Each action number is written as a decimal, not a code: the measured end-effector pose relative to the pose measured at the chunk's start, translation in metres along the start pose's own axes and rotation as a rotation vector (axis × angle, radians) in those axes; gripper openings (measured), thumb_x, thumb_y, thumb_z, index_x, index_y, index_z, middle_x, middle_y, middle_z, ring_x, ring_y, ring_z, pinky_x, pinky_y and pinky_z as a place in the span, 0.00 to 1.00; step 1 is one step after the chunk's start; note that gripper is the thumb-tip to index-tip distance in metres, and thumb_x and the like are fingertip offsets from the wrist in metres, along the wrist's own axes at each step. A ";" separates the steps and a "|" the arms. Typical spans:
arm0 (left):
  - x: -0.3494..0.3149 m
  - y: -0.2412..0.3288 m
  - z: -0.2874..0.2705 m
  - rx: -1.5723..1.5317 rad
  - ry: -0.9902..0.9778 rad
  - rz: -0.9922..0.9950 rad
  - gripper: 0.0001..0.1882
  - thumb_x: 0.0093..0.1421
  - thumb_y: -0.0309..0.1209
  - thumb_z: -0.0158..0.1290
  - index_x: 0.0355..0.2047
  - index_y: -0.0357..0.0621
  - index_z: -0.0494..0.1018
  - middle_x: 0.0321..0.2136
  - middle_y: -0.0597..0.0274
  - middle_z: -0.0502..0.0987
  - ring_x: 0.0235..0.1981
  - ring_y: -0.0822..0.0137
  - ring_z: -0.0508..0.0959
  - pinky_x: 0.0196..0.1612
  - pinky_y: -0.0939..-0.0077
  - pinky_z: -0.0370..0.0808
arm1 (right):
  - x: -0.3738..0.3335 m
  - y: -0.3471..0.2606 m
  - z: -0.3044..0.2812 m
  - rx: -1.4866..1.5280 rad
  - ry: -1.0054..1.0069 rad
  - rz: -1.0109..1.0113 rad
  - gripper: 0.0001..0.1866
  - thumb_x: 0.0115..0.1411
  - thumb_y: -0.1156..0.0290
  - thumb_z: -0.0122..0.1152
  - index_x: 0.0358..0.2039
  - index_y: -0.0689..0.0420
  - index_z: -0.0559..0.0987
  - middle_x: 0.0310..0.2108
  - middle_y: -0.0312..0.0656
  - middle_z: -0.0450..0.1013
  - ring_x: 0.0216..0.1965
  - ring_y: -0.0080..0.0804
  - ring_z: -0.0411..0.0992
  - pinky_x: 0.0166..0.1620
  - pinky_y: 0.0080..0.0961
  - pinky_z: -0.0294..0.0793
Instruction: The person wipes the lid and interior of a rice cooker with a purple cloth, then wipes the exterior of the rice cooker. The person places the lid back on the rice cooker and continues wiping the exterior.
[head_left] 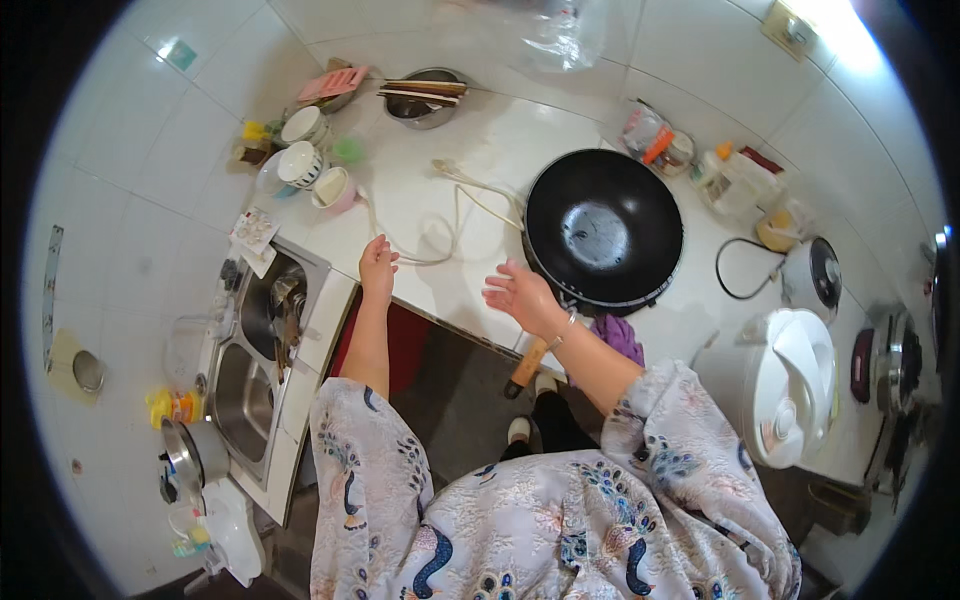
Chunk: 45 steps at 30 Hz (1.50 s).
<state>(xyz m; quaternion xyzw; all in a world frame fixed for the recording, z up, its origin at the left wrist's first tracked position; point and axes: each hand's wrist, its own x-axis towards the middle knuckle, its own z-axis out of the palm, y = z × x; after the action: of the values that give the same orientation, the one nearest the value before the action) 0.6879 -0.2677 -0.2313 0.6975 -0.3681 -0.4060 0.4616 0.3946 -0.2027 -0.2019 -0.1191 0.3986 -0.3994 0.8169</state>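
Observation:
Over the front edge of the white counter (480, 130), my left hand (378, 268) is held up with nothing in it, fingers loosely bent and slightly apart. My right hand (525, 298) is also bare, its fingers spread, and a bracelet circles the wrist. Just right of it sits a black wok (640, 210) whose inside looks wet. Its wooden handle (526, 366) points toward me, partly hidden behind my right forearm. A purple cloth (617, 338) lies against the wok's near side. Between and beyond my hands, a pale power cord (457, 215) loops across the counter.
A double sink (318, 285) with utensils in one basin is at left. Bowls (299, 163) and a pink cup (335, 188) stand behind it. A metal bowl (421, 118) with chopsticks is at the back. Bottles (735, 180), a small pot (810, 275) and a white lidded bucket (790, 390) line the right.

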 end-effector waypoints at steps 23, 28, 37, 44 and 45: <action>-0.340 -0.035 0.182 0.191 -1.023 0.498 0.16 0.61 0.26 0.49 0.50 0.39 0.73 0.42 0.53 0.75 0.39 0.62 0.77 0.45 0.71 0.74 | -0.215 0.131 -0.212 -1.613 0.997 -0.861 0.16 0.48 0.68 0.65 0.40 0.47 0.80 0.47 0.44 0.69 0.45 0.49 0.68 0.47 0.42 0.70; -0.371 -0.029 0.214 0.096 -1.113 0.386 0.18 0.64 0.29 0.49 0.55 0.39 0.70 0.43 0.59 0.75 0.39 0.71 0.76 0.44 0.74 0.73 | -0.341 0.113 -0.236 -1.123 1.070 -0.583 0.11 0.49 0.73 0.62 0.35 0.53 0.81 0.45 0.46 0.72 0.46 0.48 0.71 0.50 0.38 0.71; -0.455 0.028 0.259 -0.425 -1.286 -0.445 0.21 0.64 0.31 0.49 0.56 0.40 0.64 0.46 0.55 0.74 0.44 0.62 0.77 0.46 0.67 0.76 | -0.400 0.078 -0.165 -1.224 0.655 -0.987 0.41 0.53 0.64 0.65 0.65 0.57 0.58 0.58 0.55 0.65 0.58 0.52 0.64 0.62 0.38 0.61; -0.441 0.022 0.283 -0.410 -0.559 -0.084 0.14 0.61 0.26 0.51 0.48 0.36 0.69 0.38 0.59 0.76 0.37 0.67 0.77 0.41 0.73 0.76 | -0.457 0.051 -0.228 -1.255 0.517 -1.036 0.14 0.57 0.70 0.62 0.44 0.59 0.78 0.44 0.48 0.76 0.46 0.45 0.74 0.49 0.36 0.73; -0.448 0.041 0.292 -0.386 -0.566 0.064 0.16 0.61 0.25 0.53 0.49 0.36 0.69 0.39 0.60 0.76 0.38 0.68 0.77 0.43 0.74 0.75 | -0.466 0.047 -0.234 -1.233 0.498 -1.080 0.13 0.56 0.71 0.62 0.42 0.59 0.79 0.42 0.47 0.77 0.44 0.45 0.75 0.48 0.35 0.74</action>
<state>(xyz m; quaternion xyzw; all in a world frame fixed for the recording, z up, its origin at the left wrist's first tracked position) 0.2386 0.0168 -0.1622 0.4449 -0.4197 -0.6310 0.4772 0.0769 0.2055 -0.1201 -0.6243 0.6011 -0.4602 0.1926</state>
